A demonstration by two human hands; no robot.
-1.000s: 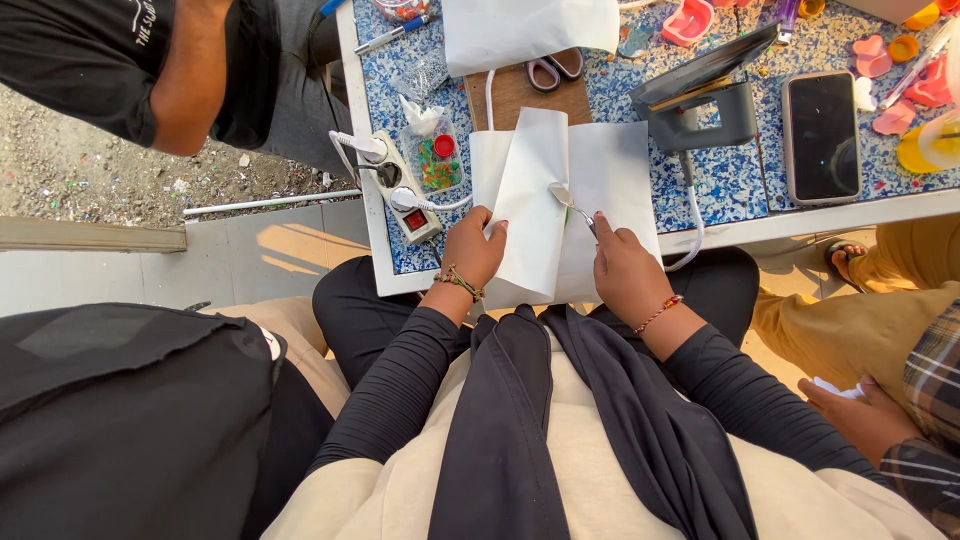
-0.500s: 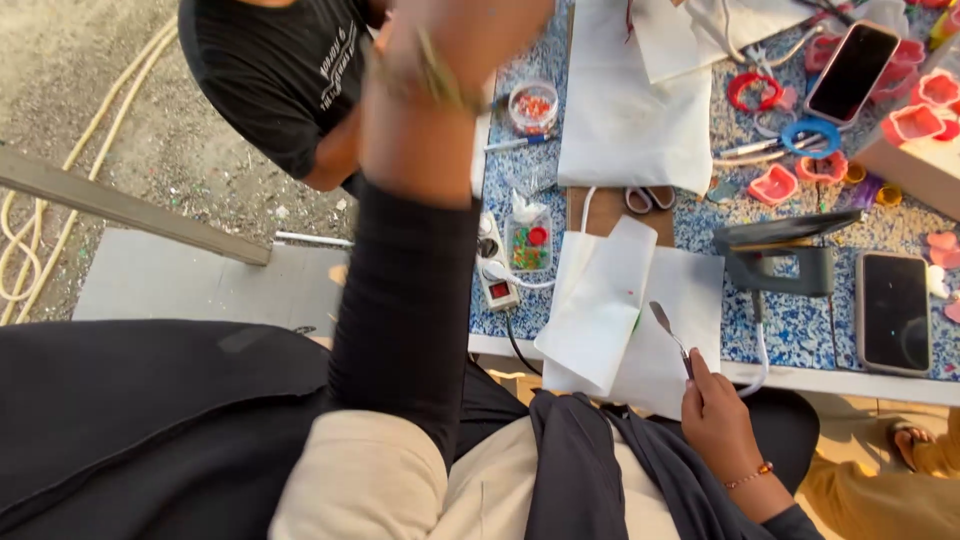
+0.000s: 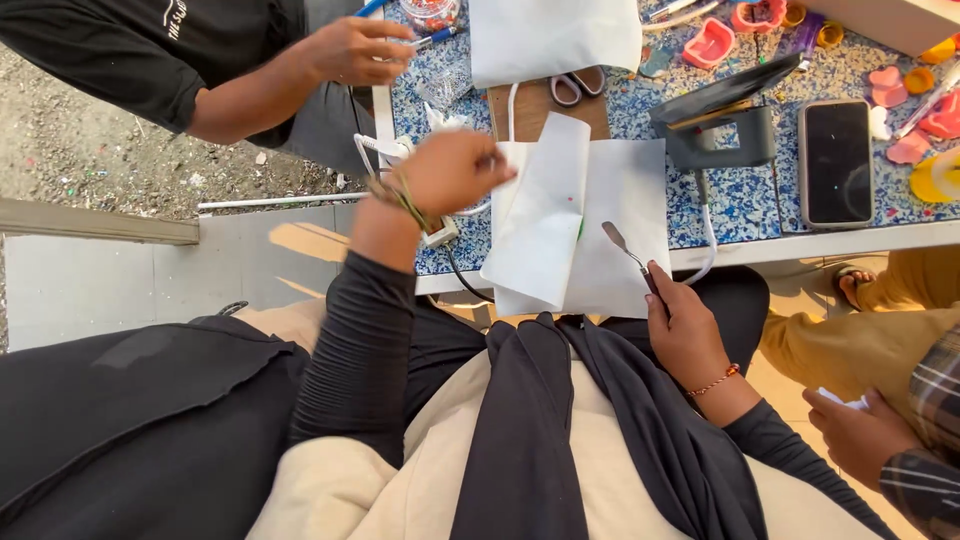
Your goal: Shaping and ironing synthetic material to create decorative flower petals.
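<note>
- The left hand (image 3: 455,170) is raised above the tabletop (image 3: 745,200), its fingers curled and pinching the upper left edge of a folded white paper sheet (image 3: 545,215); a beaded band sits on that wrist.
- The folded sheet stands up from a larger white sheet (image 3: 625,230) that lies flat at the near edge of the blue speckled tabletop and overhangs it toward the person's lap.
- The right hand (image 3: 685,330) is low, just off the tabletop's near edge and to the right of the sheets, closed around the dark handle of a thin metal spatula (image 3: 625,250).
- The spatula's flat tip points up and left and lies over the right half of the flat sheet, just beside the raised fold; whether it touches the paper cannot be told.
- Beyond the sheets lie a brown board (image 3: 545,105) with scissors (image 3: 578,88) on it, and another white sheet (image 3: 555,38) farther back.
- To the right stands a grey stand with a dark slanted plate (image 3: 725,120), with a white cord trailing off the tabletop edge; a dark phone (image 3: 838,160) lies beside it.
- Pink moulds (image 3: 710,42) and small yellow pieces are scattered along the far right.
- Another person's hand (image 3: 355,50) at the upper left holds a blue pen near a small jar; a third person's hand (image 3: 860,435) rests at the lower right.
</note>
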